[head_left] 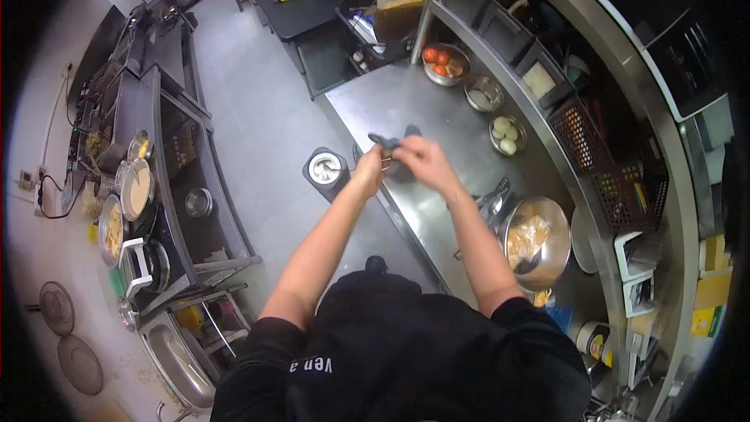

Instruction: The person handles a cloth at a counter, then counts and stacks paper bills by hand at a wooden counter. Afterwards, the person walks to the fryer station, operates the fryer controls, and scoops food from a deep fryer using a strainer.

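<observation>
My left hand (370,171) and my right hand (422,162) are close together over the front edge of the steel counter (437,121). Between them is a small dark object (384,141), too small to name; the fingers of both hands are closed on or around it. A thin metal piece shows beside my left fingers. Just left of my left hand stands a dark container with a round, light top (325,168), below the counter's edge.
Bowls of tomatoes (443,61), clear glass (484,94) and peeled onions (508,135) line the counter's back. A large steel bowl (536,242) sits at right. Crates (579,134) fill the shelf. Pans of food (135,187) stand along the left counter.
</observation>
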Demonstrator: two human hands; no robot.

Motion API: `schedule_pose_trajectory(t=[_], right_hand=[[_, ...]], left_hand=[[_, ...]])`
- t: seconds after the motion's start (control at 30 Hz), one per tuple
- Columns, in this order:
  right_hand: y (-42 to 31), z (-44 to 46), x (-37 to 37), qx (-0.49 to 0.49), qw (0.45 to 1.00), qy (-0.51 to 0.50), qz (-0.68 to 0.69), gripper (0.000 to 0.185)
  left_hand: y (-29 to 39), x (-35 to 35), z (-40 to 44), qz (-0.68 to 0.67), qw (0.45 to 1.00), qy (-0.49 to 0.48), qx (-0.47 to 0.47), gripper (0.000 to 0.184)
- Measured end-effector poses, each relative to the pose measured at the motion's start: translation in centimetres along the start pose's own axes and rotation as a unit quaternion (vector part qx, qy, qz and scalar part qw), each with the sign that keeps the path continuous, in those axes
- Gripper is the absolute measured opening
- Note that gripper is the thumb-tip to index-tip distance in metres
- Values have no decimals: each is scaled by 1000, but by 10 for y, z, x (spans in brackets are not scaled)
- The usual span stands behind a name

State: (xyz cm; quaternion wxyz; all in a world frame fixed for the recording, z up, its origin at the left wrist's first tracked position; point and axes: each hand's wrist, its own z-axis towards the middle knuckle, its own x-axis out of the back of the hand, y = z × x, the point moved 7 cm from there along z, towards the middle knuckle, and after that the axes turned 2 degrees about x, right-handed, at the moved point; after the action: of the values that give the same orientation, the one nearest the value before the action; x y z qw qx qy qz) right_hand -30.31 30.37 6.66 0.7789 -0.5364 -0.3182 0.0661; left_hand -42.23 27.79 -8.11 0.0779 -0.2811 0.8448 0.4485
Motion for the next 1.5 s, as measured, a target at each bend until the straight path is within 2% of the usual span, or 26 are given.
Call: schedule_pose_trajectory(t=[0.03,0.17,0.2,0.23,0.27,0.3,0.4,0.47,0.53,0.57,0.6,0.63,0.67,0.77,0.87,0.93,1.03,1.07,1.13,1.17,1.2,1.23,1.27,1.33,1.4,1.5], right_hand=[[-28,-8,-1,82,997,1,11,21],[-7,-12,-14,100,993,-55,44,30],[9,-13,-15,79,990,13,120,40],[20,-13,-15,55,976,78,196,50],[21,-18,-8,64,987,94,111,62],[26,-17,-1,-2,971,113,212,61],[60,-11,16,-158,845,159,486,64],[22,-11,11,-143,872,184,430,66],[-17,-18,15,-118,913,244,305,70],[4,-26,-8,-263,892,148,336,74],[-23,-22,-20,-236,899,139,342,79],[-20,-18,-18,-237,900,139,339,79],[-15,-12,-12,-213,913,158,309,78],[10,2,-6,-144,941,210,224,75],[45,3,6,-123,947,246,164,64],[68,6,8,-130,942,229,210,60],[68,7,9,-158,924,236,257,60],[66,5,15,-184,914,259,252,61],[81,-2,23,-246,899,259,253,65],[89,-7,20,-262,846,279,372,69],[86,-9,15,-265,813,290,431,71],[83,-12,11,-267,775,302,486,74],[75,-12,-2,-269,767,237,532,77],[57,-19,-24,-267,737,109,611,87],[42,-30,-23,-206,783,113,576,85],[53,-56,-33,-187,833,75,515,71]], left_hand=[[-3,-8,17,-88,993,-66,-33,46],[3,-45,1,-203,978,-37,-18,50],[2,-61,-5,-241,970,-20,-26,51],[13,-80,-16,-199,977,-19,-79,53],[23,-94,-31,-158,979,-15,-127,56],[24,-108,-48,-133,983,-70,-109,60],[31,-139,-100,-27,986,-125,-106,69],[32,-138,-95,15,968,-178,-176,71],[75,-130,-122,116,927,-181,-308,73],[69,-118,-94,250,846,-152,-446,75],[60,-104,-69,353,735,-79,-574,78],[86,-92,-71,105,884,-101,-445,75],[90,-86,-74,-155,943,-112,-272,73],[79,-92,-90,-170,964,-120,-168,75],[66,-100,-94,-170,964,-140,-150,76],[58,-108,-95,-153,960,-190,-141,74],[55,-117,-91,24,942,-223,-251,76],[52,-117,-92,30,941,-231,-244,76],[46,-128,-108,217,910,-225,-273,74],[25,-127,-96,291,896,-202,-267,76],[18,-132,-96,294,894,-212,-263,76],[13,-124,-90,262,930,-141,-217,77],[6,-115,-84,228,956,-69,-169,79],[20,-98,-65,173,954,36,-244,76],[31,-91,-57,136,933,74,-324,66],[6,-64,-8,68,951,82,-290,51]])
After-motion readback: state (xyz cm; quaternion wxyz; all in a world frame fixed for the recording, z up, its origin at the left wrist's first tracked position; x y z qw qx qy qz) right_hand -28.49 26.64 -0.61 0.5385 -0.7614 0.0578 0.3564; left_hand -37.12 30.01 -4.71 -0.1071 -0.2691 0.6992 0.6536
